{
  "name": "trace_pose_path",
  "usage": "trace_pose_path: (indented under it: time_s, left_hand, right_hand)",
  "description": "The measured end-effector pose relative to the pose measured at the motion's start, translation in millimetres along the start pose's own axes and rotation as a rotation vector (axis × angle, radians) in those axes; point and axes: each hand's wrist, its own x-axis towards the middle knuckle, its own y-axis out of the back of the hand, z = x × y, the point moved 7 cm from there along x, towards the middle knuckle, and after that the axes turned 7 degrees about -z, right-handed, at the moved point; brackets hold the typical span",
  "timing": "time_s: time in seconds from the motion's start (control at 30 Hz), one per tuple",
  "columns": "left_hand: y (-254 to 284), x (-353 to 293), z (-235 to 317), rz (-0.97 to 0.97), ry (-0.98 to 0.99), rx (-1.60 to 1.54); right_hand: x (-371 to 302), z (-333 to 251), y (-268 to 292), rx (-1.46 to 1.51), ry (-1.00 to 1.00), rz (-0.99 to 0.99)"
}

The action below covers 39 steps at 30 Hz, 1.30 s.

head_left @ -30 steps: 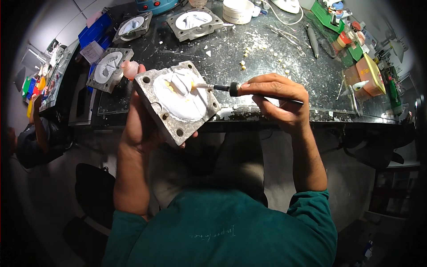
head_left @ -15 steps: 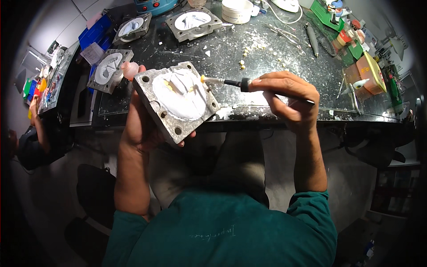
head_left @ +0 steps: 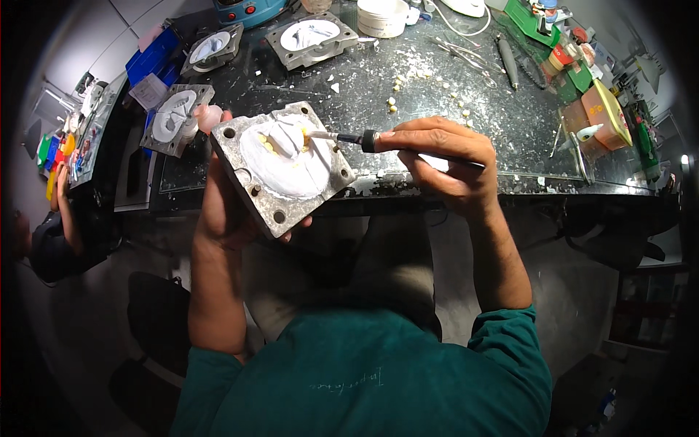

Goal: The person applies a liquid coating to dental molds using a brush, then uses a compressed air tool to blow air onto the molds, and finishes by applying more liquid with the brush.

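My left hand point(head_left: 231, 231) is closed round a metal dental flask half point(head_left: 280, 216), tilted above the front edge of the bench. White plaster point(head_left: 284, 178) fills the flask, with a raised white part and small yellow pieces point(head_left: 268, 146) in its hollow. My right hand point(head_left: 455, 156) grips a slim brush-like tool point(head_left: 370, 140) with a black handle. The tool's pale tip reaches into the plaster hollow beside the yellow pieces; whether it touches them I cannot tell. Next to my left thumb is a rounded pink piece point(head_left: 209, 116).
More flask halves with plaster point(head_left: 309, 34) stand at the back and left, near a white tub point(head_left: 382, 16). Yellow bits point(head_left: 393, 108) and white crumbs litter the dark bench. A grey handpiece point(head_left: 507, 62) and a clear box point(head_left: 608, 116) lie right. Another person point(head_left: 58, 240) sits far left.
My right hand has moved left, bringing the tool's tip from the flask's right rim into the plaster hollow. The yellow-orange bit seen at its tip no longer shows there.
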Motion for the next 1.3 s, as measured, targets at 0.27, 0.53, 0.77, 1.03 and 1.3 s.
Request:
trace_pose_path:
  time_s: [0.27, 0.53, 0.77, 1.03, 1.3]
  left_hand:
    - [1, 0, -2, -0.026, 0.027, 0.010]
    - [4, 2, 0, -0.039, 0.020, 0.031]
    - [12, 13, -17, 0.101, -0.066, -0.014]
    - [-11, 22, -53, -0.198, -0.438, -0.113]
    - [-28, 24, -60, -0.128, -0.382, 0.051]
  right_hand:
    - [2, 0, 2, -0.095, 0.024, 0.025]
    - [1, 3, 5, -0.011, -0.012, 0.003]
    - [-44, 7, 4, 0.512, -0.062, 0.549]
    - [-31, 3, -84, 0.858, -0.008, 0.857]
    - [-21, -5, -49, 0.666, -0.173, 0.509]
